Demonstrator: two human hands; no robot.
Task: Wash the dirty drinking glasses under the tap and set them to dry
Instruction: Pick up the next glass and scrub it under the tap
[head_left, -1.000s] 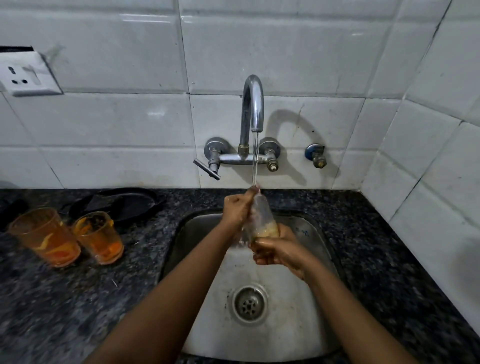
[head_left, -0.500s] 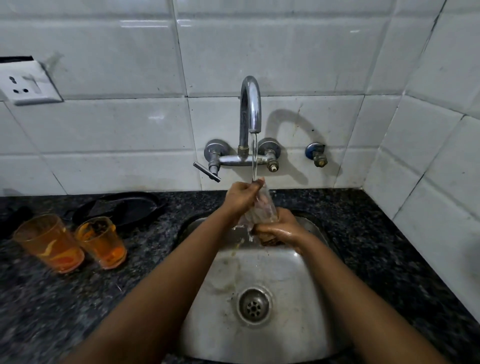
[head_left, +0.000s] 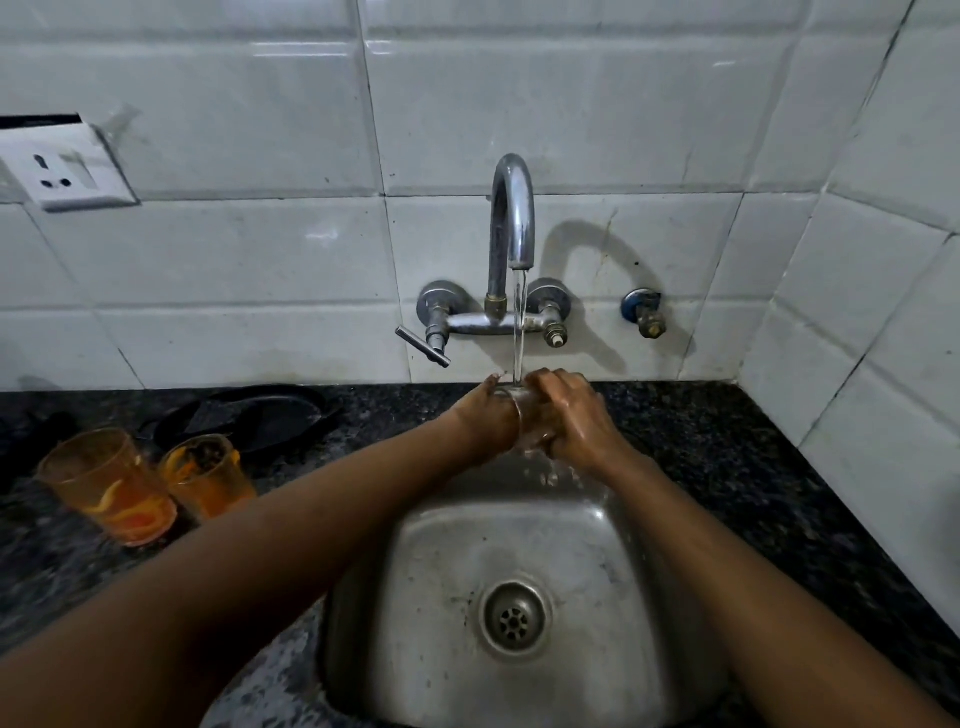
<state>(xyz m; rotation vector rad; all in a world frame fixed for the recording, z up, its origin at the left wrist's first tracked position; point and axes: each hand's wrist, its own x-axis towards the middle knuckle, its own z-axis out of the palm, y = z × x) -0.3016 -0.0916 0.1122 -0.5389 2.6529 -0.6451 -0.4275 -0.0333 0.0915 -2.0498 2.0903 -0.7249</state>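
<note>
A clear drinking glass (head_left: 525, 415) is held under the running stream of the chrome tap (head_left: 514, 218), above the back of the steel sink (head_left: 457, 545). My left hand (head_left: 483, 415) has its fingers inside the glass's mouth. My right hand (head_left: 576, 415) wraps round the glass from the right. Water splashes down below the two hands. Two dirty glasses with orange residue stand on the dark counter at the left, a taller one (head_left: 109, 488) and a shorter one (head_left: 208, 480).
A black pan (head_left: 249, 415) lies on the granite counter (head_left: 753, 467) behind the dirty glasses. The tap's lever handle (head_left: 423, 347) points forward-left. A wall socket (head_left: 65, 171) sits at upper left, and a small valve (head_left: 644, 314) juts out right of the tap.
Both hands have lifted the glass closer to the spout. My right hand shifted from under the glass's base to round its side. The yellowish contents seen earlier are gone.
</note>
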